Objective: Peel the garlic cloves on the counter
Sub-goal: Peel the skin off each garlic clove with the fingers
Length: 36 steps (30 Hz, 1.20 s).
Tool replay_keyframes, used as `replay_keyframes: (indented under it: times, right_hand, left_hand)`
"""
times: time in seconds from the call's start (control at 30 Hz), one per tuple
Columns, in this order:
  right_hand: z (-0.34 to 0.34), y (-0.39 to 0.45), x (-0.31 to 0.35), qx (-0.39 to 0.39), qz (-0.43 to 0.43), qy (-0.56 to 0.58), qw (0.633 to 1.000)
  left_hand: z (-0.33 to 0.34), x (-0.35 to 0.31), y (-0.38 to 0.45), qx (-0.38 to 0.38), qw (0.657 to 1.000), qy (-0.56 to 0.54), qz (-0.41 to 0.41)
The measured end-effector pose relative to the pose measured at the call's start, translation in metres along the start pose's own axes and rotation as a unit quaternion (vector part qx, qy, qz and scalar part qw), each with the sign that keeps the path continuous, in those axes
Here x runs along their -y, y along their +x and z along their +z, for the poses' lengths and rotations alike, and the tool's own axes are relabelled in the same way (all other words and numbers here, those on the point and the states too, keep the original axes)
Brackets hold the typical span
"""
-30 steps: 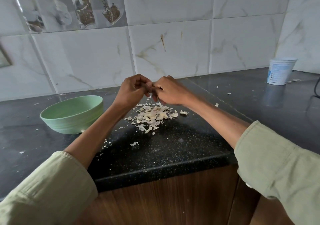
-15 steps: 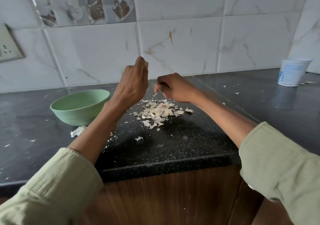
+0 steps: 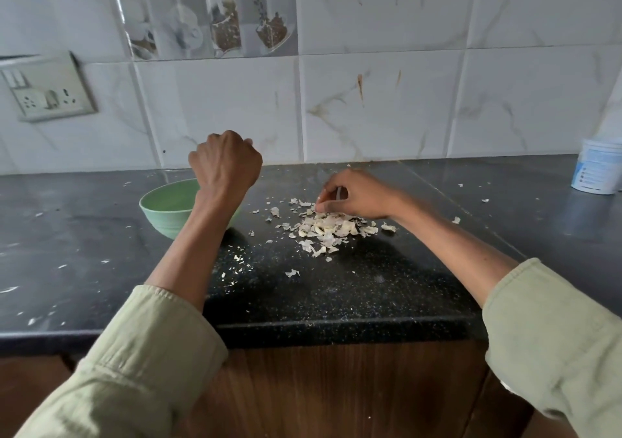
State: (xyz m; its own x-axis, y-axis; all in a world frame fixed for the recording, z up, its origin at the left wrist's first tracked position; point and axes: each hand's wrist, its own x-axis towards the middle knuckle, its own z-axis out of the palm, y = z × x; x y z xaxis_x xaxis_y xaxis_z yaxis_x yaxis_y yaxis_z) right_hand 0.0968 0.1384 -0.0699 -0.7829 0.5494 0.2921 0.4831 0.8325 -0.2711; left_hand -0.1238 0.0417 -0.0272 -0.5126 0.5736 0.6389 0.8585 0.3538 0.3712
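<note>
Over bowl (image 3: 161, 213): left hand (image 3: 225, 164) moved, fisted, contents unseen; right hand (image 3: 356, 196) dropped, pinching at peels (image 3: 328, 227).

Bowl (image 3: 161, 210) left of peel pile (image 3: 328, 227) on counter (image 3: 336, 289); tub (image 3: 597, 166) far right, rear.

Two hands: the left hand (image 3: 225, 163) and the right hand (image 3: 357, 194). One green bowl (image 3: 165, 213) sits just below the left fingers (image 3: 247, 142). One heap of garlic skins and cloves (image 3: 328, 227) lies under the right fingers (image 3: 320, 206), its pieces too many to count. One white tub (image 3: 596, 168) stands on the tabletop (image 3: 353, 289), well apart from both.
</note>
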Motion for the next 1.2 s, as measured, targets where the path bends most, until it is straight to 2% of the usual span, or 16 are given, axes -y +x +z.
replay_keyframes:
  times: [0.33,0.57,0.73,0.87,0.93,1.03,1.13,1.2]
  right_hand:
    - [0.006,0.004,-0.004,0.010,-0.003,0.015,1.000]
    - [0.002,0.004,-0.008,-0.054,-0.002,0.050,0.997]
    - [0.000,0.003,-0.005,-0.099,-0.018,0.044,0.994]
    - [-0.004,0.000,-0.004,-0.118,-0.019,-0.002,0.993]
    - [-0.004,-0.003,-0.002,-0.118,-0.016,0.018,0.993]
    - [-0.004,-0.009,0.000,-0.129,-0.006,0.049,0.990]
    - [-0.004,-0.010,-0.002,-0.142,0.006,0.065,0.988]
    - [-0.003,-0.009,-0.002,-0.143,0.006,0.067,0.987]
  left_hand:
    - [0.004,0.005,0.001,0.040,0.999,0.013,-0.028]
    - [0.007,0.005,0.005,0.005,1.000,-0.005,-0.009]
    - [-0.005,-0.010,-0.006,-0.025,0.990,-0.115,0.084]
    - [-0.019,-0.021,-0.043,0.021,0.960,-0.140,0.241]
    - [-0.026,-0.014,-0.064,0.042,0.947,-0.146,0.284]
    - [-0.043,0.010,-0.096,0.026,0.958,-0.167,0.231]
    - [-0.062,0.044,-0.125,-0.032,0.986,-0.151,0.060]
    - [-0.070,0.069,-0.135,-0.013,0.996,-0.082,-0.023]
